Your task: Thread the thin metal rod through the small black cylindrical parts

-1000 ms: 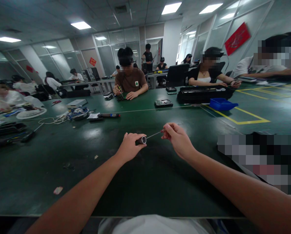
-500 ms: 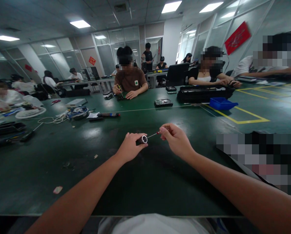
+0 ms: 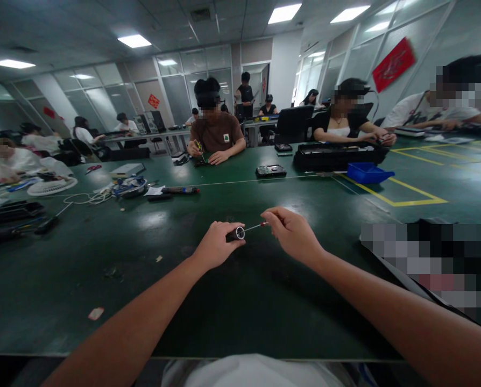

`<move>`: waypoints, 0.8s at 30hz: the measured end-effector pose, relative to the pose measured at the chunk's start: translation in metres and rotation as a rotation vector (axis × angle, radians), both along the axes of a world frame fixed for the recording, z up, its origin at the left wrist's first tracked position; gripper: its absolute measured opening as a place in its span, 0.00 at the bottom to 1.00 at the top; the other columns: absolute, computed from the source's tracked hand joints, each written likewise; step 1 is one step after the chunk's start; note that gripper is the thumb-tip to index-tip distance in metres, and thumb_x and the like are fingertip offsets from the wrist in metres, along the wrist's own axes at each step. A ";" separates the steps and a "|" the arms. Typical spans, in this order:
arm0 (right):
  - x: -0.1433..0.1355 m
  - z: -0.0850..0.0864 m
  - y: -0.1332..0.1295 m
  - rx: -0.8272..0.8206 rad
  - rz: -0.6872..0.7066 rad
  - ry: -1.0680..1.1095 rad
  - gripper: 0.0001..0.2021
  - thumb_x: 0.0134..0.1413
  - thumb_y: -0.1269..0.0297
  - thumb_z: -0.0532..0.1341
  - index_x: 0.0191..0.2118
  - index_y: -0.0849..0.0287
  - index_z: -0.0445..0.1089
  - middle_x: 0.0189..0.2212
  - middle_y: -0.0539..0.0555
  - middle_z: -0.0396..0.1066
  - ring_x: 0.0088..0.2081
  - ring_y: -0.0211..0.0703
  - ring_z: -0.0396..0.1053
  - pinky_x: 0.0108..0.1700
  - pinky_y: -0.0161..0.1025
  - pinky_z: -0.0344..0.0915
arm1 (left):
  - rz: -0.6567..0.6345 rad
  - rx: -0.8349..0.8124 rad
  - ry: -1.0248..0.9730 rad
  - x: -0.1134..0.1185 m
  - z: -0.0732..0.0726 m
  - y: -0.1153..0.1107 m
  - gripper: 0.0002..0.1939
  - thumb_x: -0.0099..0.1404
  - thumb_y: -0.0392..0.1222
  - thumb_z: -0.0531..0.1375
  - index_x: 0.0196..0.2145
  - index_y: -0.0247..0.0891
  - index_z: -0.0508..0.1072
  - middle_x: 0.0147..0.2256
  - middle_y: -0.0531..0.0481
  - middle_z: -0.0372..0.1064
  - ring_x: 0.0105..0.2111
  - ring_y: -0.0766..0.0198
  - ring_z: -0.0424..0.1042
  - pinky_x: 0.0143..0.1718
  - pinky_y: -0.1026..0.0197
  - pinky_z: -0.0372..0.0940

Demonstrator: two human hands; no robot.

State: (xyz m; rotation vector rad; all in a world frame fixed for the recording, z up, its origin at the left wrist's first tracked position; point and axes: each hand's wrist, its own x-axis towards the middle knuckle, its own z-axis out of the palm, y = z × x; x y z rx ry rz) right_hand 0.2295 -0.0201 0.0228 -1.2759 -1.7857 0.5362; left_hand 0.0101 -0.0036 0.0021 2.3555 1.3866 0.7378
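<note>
My left hand (image 3: 217,244) is closed around a short black cylinder (image 3: 235,234) with a bright ring at its end, which faces right. Between thumb and fingers of my right hand (image 3: 291,231) is the red handle of a thin screwdriver (image 3: 255,227). Its metal shaft points left, and the tip reaches the ringed end of the cylinder; whether it sits inside cannot be made out. Both hands are held above the green table (image 3: 232,312).
A blue tray (image 3: 367,172) and a long black casing (image 3: 339,156) lie at the far right. Beyond my hands rests a hard drive (image 3: 270,170). Cables (image 3: 91,198) and a dark pen-shaped tool (image 3: 179,190) lie leftward. A person in brown (image 3: 216,134) sits opposite.
My right hand has shifted slightly and its fingers have changed position on the screwdriver handle. The cylinder stays in my left hand, almost unmoved.
</note>
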 end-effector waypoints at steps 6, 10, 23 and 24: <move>0.001 -0.002 -0.001 0.043 0.069 0.025 0.16 0.63 0.63 0.53 0.55 0.58 0.64 0.33 0.52 0.73 0.34 0.44 0.71 0.37 0.41 0.65 | -0.001 -0.003 -0.013 -0.001 0.000 -0.001 0.20 0.62 0.43 0.66 0.52 0.45 0.74 0.43 0.51 0.75 0.43 0.56 0.69 0.51 0.50 0.59; 0.002 0.001 0.000 -0.014 0.105 -0.016 0.15 0.65 0.55 0.52 0.45 0.56 0.71 0.31 0.52 0.75 0.28 0.42 0.69 0.30 0.39 0.63 | -0.003 -0.016 0.001 -0.001 0.001 -0.002 0.20 0.62 0.43 0.66 0.52 0.45 0.74 0.44 0.49 0.75 0.45 0.55 0.69 0.53 0.49 0.59; -0.003 -0.007 0.007 -0.110 0.172 0.458 0.11 0.59 0.53 0.58 0.37 0.56 0.66 0.30 0.51 0.69 0.33 0.42 0.70 0.39 0.43 0.69 | -0.024 0.040 0.021 0.000 0.003 -0.004 0.20 0.63 0.43 0.65 0.53 0.45 0.73 0.47 0.48 0.74 0.48 0.54 0.69 0.60 0.44 0.55; -0.002 -0.009 0.011 -0.171 0.166 0.571 0.13 0.59 0.51 0.57 0.36 0.56 0.66 0.30 0.51 0.68 0.32 0.42 0.69 0.38 0.44 0.69 | -0.040 0.078 0.040 0.000 0.004 -0.003 0.20 0.64 0.43 0.64 0.54 0.46 0.72 0.47 0.49 0.74 0.50 0.55 0.69 0.62 0.42 0.51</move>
